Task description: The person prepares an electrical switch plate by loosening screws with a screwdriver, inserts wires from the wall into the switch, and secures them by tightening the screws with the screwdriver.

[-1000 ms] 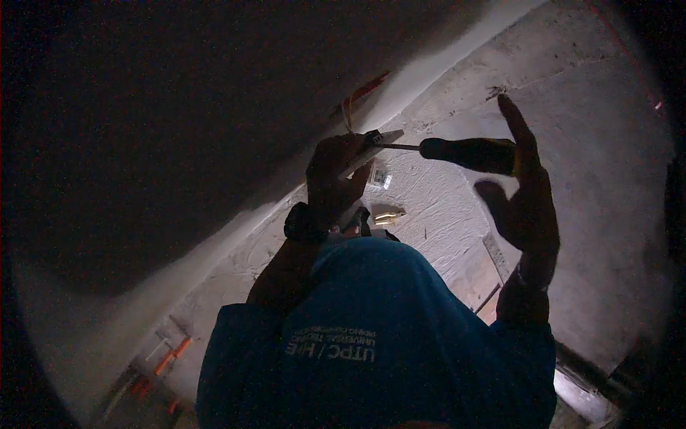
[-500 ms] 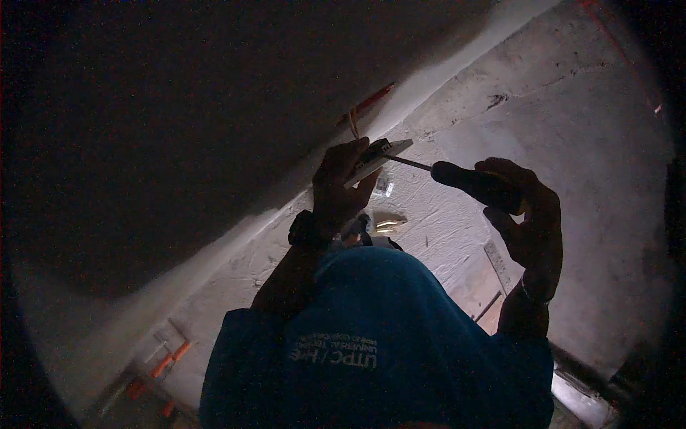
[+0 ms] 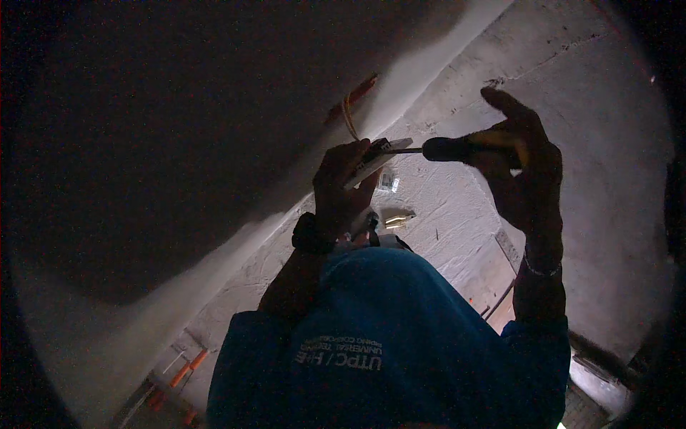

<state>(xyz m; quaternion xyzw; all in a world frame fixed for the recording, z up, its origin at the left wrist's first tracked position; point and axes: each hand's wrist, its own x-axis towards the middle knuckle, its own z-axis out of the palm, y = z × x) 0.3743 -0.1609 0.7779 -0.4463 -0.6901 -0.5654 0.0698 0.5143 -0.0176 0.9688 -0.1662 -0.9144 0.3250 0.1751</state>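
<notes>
Close to the wall, my left hand grips a flat, pale electrical wall plate with a dark block on its back. I cannot tell if it is a switch or a socket. Thin wires run from the plate to a reddish opening in the wall. My right hand is closed round the dark and yellow handle of a screwdriver, one finger stretched up off it. The screwdriver's shaft lies nearly level and reaches the plate's dark block; its tip is too dark to make out.
The shadowed wall fills the left side. On the rough pale floor below my hands lie a small pale item and a yellowish metallic object. Orange pieces are at the lower left.
My right hand has risen, one finger has lifted away, and the screwdriver has swung from a slant to nearly level. The left hand still holds the plate in about the same place.
</notes>
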